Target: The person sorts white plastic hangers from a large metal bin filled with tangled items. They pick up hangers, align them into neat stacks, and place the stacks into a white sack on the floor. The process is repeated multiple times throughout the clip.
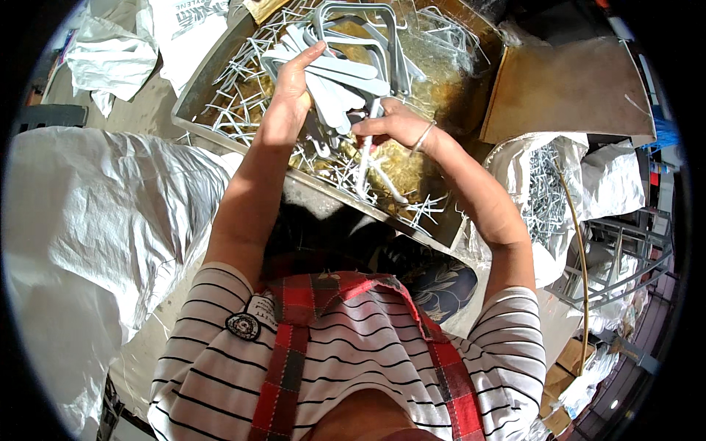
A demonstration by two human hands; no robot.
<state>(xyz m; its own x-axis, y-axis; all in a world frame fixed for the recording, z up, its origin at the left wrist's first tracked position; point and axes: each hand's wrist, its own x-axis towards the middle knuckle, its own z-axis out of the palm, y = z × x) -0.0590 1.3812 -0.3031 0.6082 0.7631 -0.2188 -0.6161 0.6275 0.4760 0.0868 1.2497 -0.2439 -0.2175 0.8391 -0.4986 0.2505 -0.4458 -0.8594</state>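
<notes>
My left hand (293,94) is closed round a bundle of pale grey plastic handles (346,70), with its thumb lying along their upper side. Bent, U-shaped frames stick out at the far end of this bundle. Close on its right, my right hand (397,123) pinches a branched white plastic piece (363,170) that hangs downward. Its fingertips are partly hidden by the bundle. Both hands are over a shallow metal tray (346,198). Thin white plastic sprues (237,110) lie scattered in it, mostly on the left and at the near edge.
A large white woven sack (110,220) bulges at the left. At the right stands an open sack of small grey plastic scraps (546,192), beside a thin stick (577,257). A brown board (566,88) leans behind it. A metal frame (625,257) is farther right.
</notes>
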